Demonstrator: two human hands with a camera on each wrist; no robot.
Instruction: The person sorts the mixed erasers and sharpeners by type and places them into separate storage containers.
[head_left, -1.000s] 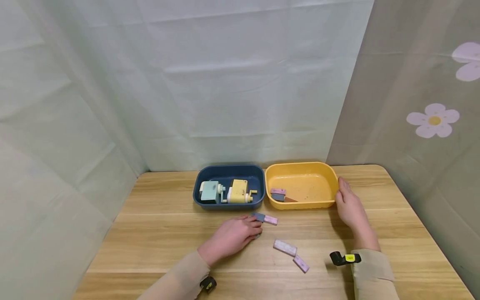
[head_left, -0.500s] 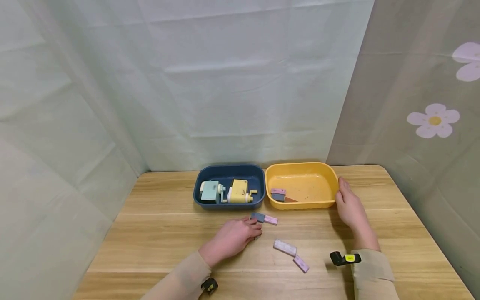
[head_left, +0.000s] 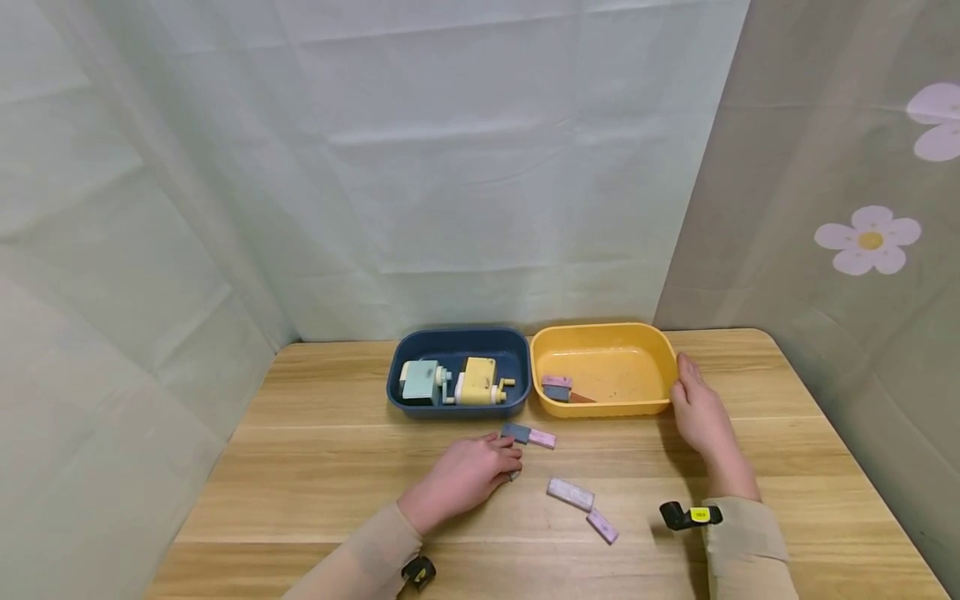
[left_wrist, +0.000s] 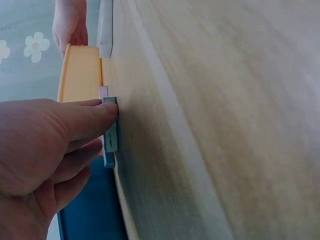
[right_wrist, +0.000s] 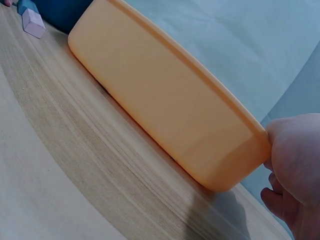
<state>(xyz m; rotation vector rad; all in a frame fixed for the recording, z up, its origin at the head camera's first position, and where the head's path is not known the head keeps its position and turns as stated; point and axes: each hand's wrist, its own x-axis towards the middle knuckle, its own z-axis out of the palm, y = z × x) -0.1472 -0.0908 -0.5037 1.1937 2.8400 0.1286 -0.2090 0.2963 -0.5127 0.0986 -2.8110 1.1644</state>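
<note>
My left hand (head_left: 465, 477) is low over the table, its thumb and fingers pinching a small green eraser (left_wrist: 111, 137). Just beyond its fingertips lie a dark blue eraser (head_left: 516, 432) and a pink eraser (head_left: 543, 438), end to end. My right hand (head_left: 703, 412) rests against the outer right end of the yellow tray (head_left: 603, 410), fingers along the wall. Inside that tray, a pink eraser (head_left: 557, 382), a dark blue one (head_left: 556, 393) and a flat brown piece (head_left: 581, 399) sit in the left corner.
A navy tray (head_left: 457, 335) stands left of the yellow one, holding a mint crank pencil sharpener (head_left: 420, 382) and a yellow one (head_left: 477, 382). Between my forearms lie a whitish eraser (head_left: 570, 493) and a small pink-purple eraser (head_left: 602, 526). A pale curtain (head_left: 480, 167) hangs behind the table.
My left hand has drawn back very slightly, showing more of the dark blue eraser. The right hand and both trays hold their places.
</note>
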